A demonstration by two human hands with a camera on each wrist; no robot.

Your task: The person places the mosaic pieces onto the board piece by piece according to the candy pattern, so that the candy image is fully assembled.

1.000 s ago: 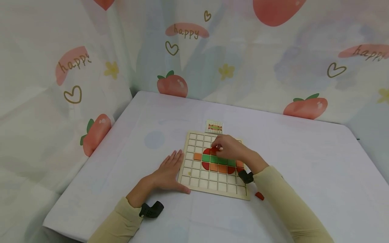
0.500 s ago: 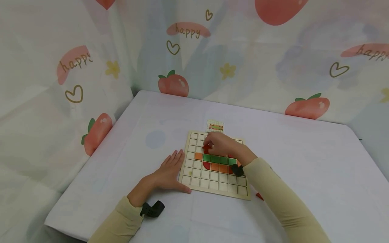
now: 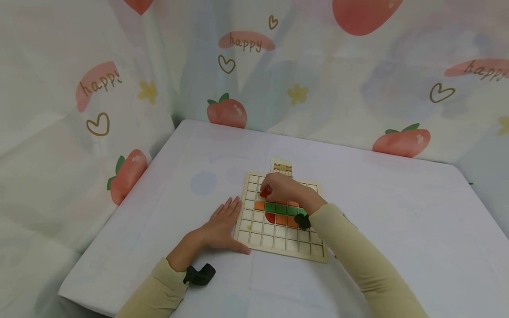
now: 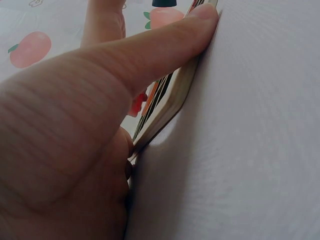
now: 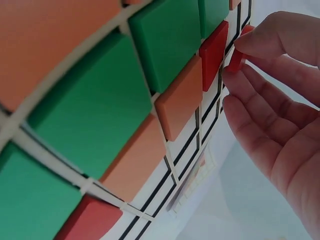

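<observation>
A wooden grid board (image 3: 280,243) lies on the table, with green tiles (image 3: 280,209), orange tiles (image 3: 259,206) and red tiles (image 3: 270,217) in its cells. Thumb and forefinger of my right hand (image 3: 284,187) pinch a small red tile (image 5: 239,57) over the board's upper left cells. That hand hides part of the upper rows. My left hand (image 3: 221,224) lies with straight fingers along the board's left edge, thumb at the near left corner. In the left wrist view the thumb extends along the board's side (image 4: 175,95).
Just beyond the board lies a small pattern card (image 3: 275,168) with a printed grid design, partly behind my right hand. A loose red piece (image 3: 336,256) barely shows beside my right sleeve. Printed cloth (image 3: 330,115) stands behind the white table (image 3: 397,198).
My right hand has moved left across the board with the red tile. The right forearm now covers most of the loose red piece. My left hand has stayed in place.
</observation>
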